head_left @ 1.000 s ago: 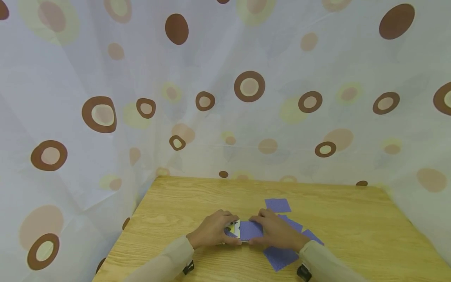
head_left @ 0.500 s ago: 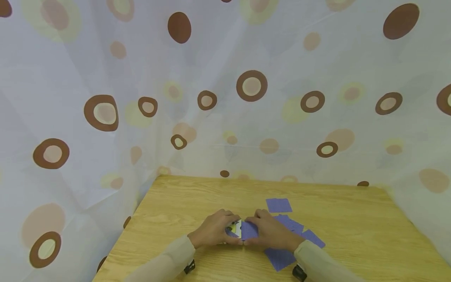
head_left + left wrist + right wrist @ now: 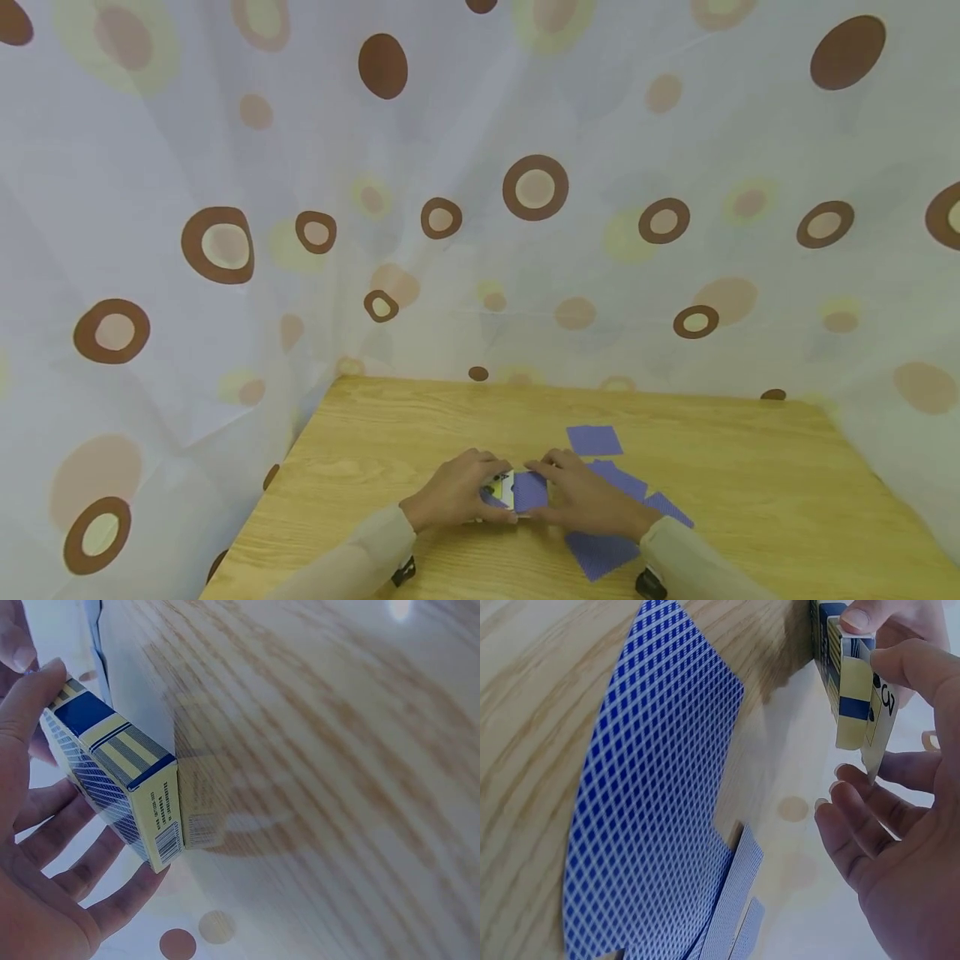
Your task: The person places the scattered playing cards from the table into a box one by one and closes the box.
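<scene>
My left hand (image 3: 457,492) grips a playing-card box (image 3: 112,750) with blue and cream stripes and a barcode on its end. The box lies low over the table, its open end toward my right hand (image 3: 585,500). Between thumb and fingers, the right hand holds a blue-backed playing card (image 3: 530,492) at that opening. In the right wrist view the card's face (image 3: 883,720) shows beside the box's raised flap (image 3: 853,701). Its inner end is hidden in or behind the box; how deep it reaches, I cannot tell.
Several loose blue-backed cards lie face down around the right hand: one near the front (image 3: 600,554), one farther back (image 3: 595,440), others at the right (image 3: 669,508). They rest on a wooden table (image 3: 420,417). A patterned curtain (image 3: 480,267) hangs behind and at the sides.
The right hand has moved slightly left toward the box with the card, then a little back to the right. Less of the card's blue back shows than a second ago. The left hand stays put.
</scene>
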`<state>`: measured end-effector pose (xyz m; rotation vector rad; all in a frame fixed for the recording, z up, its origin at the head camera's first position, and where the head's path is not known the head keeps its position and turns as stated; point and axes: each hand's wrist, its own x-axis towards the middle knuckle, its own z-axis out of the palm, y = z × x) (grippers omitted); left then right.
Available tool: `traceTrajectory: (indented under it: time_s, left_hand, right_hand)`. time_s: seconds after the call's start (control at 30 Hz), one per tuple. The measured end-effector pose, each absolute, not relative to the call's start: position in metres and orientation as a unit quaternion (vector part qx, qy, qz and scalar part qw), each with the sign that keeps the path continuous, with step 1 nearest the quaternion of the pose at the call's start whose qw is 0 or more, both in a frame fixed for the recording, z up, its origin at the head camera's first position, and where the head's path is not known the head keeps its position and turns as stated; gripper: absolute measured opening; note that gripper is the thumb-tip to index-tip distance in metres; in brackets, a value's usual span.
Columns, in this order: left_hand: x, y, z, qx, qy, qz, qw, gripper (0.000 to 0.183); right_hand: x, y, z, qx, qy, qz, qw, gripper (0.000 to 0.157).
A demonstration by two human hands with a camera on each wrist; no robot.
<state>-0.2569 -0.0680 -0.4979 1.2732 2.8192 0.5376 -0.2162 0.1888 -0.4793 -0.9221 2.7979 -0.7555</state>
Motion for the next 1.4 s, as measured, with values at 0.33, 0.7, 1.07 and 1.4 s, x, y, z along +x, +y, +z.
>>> traceTrajectory:
  time_s: [0.33, 0.7, 1.07, 1.4]
  left_hand:
    - [-0.256, -0.069, -0.498, 0.401, 0.900, 0.169, -0.001, 0.082]
    - [-0.257, -0.068, -0.499, 0.410, 0.895, 0.177, -0.005, 0.077]
    - [-0.256, -0.067, -0.499, 0.408, 0.897, 0.169, -0.006, 0.078]
    - [-0.256, -0.068, -0.499, 0.404, 0.899, 0.166, -0.008, 0.079]
  right_hand:
    - [-0.217, 0.187, -0.482, -0.299, 0.913, -0.275, 0.042, 0.077]
    - [-0.222, 0.174, -0.488, -0.284, 0.925, -0.250, 0.037, 0.084]
    - [-0.218, 0.184, -0.491, -0.288, 0.904, -0.314, 0.030, 0.051]
    - [-0.218, 0.200, -0.495, -0.273, 0.896, -0.348, 0.031, 0.047]
